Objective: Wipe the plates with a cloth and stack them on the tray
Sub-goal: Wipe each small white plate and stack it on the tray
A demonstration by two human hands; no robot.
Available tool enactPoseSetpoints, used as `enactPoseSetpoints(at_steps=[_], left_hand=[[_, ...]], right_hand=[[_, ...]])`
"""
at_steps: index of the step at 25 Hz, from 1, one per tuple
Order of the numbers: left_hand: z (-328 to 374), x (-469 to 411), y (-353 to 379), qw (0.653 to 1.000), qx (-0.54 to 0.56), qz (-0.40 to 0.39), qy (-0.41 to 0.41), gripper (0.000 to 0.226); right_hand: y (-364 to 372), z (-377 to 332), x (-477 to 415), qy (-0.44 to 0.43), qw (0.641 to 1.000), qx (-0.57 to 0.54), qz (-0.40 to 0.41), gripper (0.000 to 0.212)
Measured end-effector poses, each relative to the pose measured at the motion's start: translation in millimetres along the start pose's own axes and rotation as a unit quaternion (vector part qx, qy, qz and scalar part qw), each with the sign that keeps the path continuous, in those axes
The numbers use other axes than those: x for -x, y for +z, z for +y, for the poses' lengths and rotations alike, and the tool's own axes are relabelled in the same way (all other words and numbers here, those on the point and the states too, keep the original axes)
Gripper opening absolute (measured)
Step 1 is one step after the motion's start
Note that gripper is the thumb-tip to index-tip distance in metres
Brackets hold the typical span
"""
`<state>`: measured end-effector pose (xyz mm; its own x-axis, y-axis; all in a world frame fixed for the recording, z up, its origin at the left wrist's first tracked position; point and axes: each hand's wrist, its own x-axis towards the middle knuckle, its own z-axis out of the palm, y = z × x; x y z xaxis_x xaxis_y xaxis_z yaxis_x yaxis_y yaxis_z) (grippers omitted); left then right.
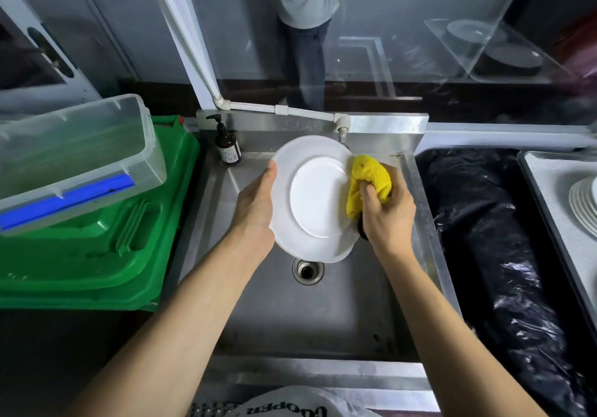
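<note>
- So: 1 white plate point(315, 197) was held tilted over the sink point(323, 319), above the drain.
- Left hand point(255, 210) gripped the plate's left rim, thumb on the front; the fingers behind it were hidden.
- Right hand point(387, 213) was clenched round the yellow cloth point(368, 180), which pressed on the plate's right rim.
- Step looked like wiping, rim pass; this plate was not yet stacked.
- Next move would likely be a carry right to the tray point(549, 177), onto the stack of plates point(581, 205) there.
- That path crossed the sink's right edge and a black bag point(484, 222); room looked open above both.
- Tap point(342, 132) sat just behind the plate's top edge, soap bottle point(227, 145) near on the left: knock risks.
</note>
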<state>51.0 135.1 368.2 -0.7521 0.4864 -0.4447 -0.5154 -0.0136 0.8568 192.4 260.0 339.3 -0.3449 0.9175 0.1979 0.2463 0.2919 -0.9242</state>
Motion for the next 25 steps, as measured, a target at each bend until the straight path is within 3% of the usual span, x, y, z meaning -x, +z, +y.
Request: enactPoseSetpoints(at_steps=[8,13,18,21,25], left_hand=[[0,-8,5,0.999,0.026,0.03,-0.003,0.018],[-6,-11,11,0.998,0.032,0.051,-0.011,0.04],[-19,-11,10,0.997,0.027,0.065,-0.035,0.043],[-22,-14,12,0.995,0.049,0.077,-0.037,0.044],[-32,-22,14,0.997,0.035,0.065,-0.024,0.041]], right_hand=[[14,30,94,0.028,0.997,-0.069,0.013,0.048],[26,21,124,-0.111,0.99,-0.035,-0.079,0.055],[28,22,119,-0.197,0.963,0.031,-0.18,0.058],[21,36,115,-0.179,0.97,0.044,-0.159,0.066],[7,62,115,-0.088,0.991,0.036,-0.094,0.058]])
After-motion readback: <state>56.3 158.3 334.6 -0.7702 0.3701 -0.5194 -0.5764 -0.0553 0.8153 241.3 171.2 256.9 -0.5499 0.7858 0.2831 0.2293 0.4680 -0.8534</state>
